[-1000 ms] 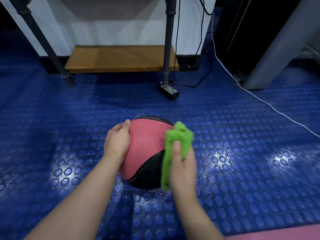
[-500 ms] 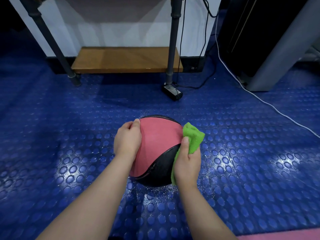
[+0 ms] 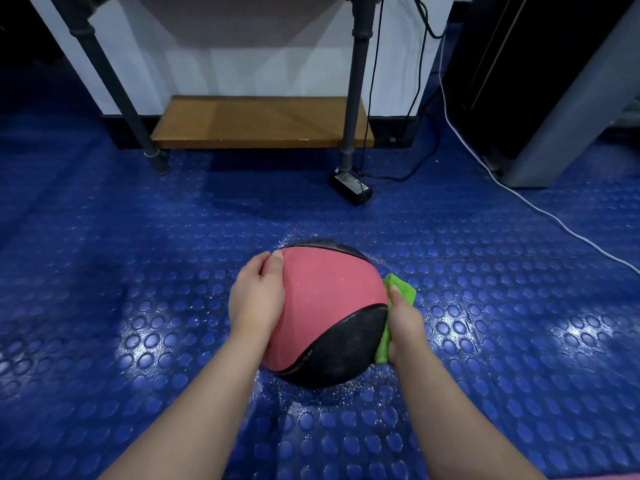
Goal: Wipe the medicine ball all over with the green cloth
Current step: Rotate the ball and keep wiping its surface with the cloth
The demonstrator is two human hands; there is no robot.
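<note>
Wiping step: medicine ball on blue studded floor, my left hand bracing it with laid-out fingers, right hand gripping green cloth against its right flank; next, I judge, rotate for unwiped faces.

Looks like a gym: studded blue rubber floor, a medicine ball

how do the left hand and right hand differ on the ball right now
The left hand lies bare against the left side of the medicine ball, thumb on the pink panel; the right hand is at the ball's right side. The left hand holds nothing, while the right hand grips the green cloth and presses it to the ball. Both hands flank the ball at about the same height.
</note>
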